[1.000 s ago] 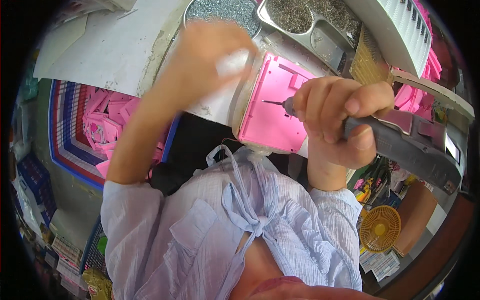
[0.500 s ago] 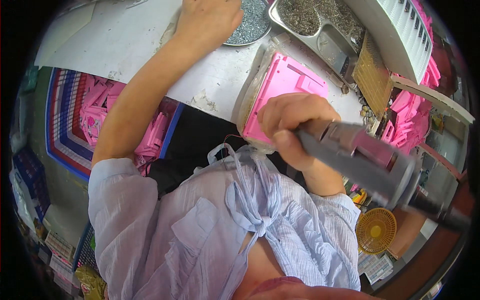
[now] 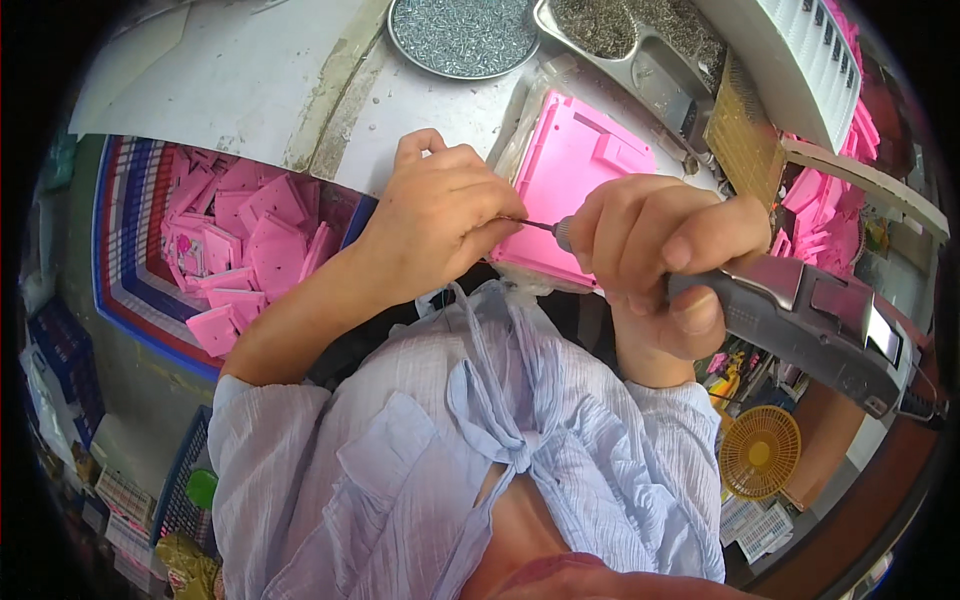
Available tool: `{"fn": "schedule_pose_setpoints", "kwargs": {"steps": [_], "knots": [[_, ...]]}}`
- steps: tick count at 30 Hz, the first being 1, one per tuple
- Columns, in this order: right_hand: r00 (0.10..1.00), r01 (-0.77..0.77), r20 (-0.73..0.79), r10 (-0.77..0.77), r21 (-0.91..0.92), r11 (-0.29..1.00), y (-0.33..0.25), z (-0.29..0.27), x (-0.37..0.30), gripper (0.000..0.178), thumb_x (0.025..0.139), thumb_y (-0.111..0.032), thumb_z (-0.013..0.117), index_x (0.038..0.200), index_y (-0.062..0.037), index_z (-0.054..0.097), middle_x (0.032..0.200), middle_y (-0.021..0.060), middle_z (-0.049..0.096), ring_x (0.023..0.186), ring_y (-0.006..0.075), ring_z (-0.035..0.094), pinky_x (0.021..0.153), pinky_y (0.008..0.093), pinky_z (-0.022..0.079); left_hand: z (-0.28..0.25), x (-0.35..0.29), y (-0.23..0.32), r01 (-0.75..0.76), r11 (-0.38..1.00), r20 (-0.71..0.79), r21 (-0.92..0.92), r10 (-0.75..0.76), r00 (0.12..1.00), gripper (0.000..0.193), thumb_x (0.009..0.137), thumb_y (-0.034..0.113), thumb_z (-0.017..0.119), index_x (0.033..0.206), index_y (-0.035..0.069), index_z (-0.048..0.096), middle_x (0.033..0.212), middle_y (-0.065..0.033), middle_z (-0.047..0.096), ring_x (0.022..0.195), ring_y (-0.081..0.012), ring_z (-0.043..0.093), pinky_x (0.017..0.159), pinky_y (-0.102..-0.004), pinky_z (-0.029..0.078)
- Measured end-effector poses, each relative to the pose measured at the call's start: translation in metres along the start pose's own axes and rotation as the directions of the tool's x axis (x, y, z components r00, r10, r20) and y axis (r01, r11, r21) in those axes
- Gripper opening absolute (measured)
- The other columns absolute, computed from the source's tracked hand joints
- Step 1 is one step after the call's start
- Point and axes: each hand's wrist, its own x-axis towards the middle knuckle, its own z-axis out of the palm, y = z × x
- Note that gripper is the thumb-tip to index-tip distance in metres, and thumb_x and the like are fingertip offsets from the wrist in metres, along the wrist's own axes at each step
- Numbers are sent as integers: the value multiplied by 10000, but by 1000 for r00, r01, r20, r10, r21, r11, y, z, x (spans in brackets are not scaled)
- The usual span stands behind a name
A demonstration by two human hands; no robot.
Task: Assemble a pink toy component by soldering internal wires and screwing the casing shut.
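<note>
My right hand is wrapped round a black and grey electric screwdriver, tilted so that its thin bit points left. At the tip of that bit, the thumb and fingers of my left hand are pinched together. What they pinch is too small to make out; it may be only the bit's end. Under both hands a pink plastic panel lies on a clear-wrapped pad at the table's near edge. A raised block shows on the panel's upper right.
A round metal dish of silver screws stands beyond the panel, beside a metal tray with small brassy parts. Pink pieces fill a blue-rimmed basket at the left. A yellow basket sits low at the right.
My left hand has come back from the screw dish to the screwdriver's tip. My right hand has turned the screwdriver, and its bit now shows over the panel.
</note>
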Motion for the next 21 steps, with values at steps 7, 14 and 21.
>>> {"fn": "schedule_pose_setpoints", "kwargs": {"steps": [7, 14, 21], "knots": [[998, -40, -53, 42, 47, 998, 1, 6, -15, 249, 933, -145, 730, 1021, -15, 536, 674, 79, 550, 582, 195, 549, 587, 374, 494, 2, -4, 5, -55, 992, 63, 111, 49, 997, 425, 697, 127, 814, 1101, 114, 684, 1124, -51, 701, 989, -217, 612, 927, -420, 347], [1000, 19, -2, -20, -208, 978, 25, 18, -34, 253, 954, -211, 711, 942, -61, 508, 584, 58, 532, 481, 197, 520, 504, 368, 478, -2, -1, 8, -79, 996, 306, 33, 66, 950, 657, 737, 138, 737, 1371, 81, 573, 1522, -90, 522, 1398, -191, 488, 1014, -482, 336], [972, 228, 123, -199, -312, 922, 51, 22, -38, 136, 903, -31, 678, 920, -8, 545, 602, 71, 566, 488, 214, 558, 494, 365, 501, 4, -2, 11, -64, 989, 312, 131, 20, 950, 553, 771, 188, 713, 1310, 88, 639, 1481, -71, 573, 1354, -175, 534, 958, -468, 345]]}}
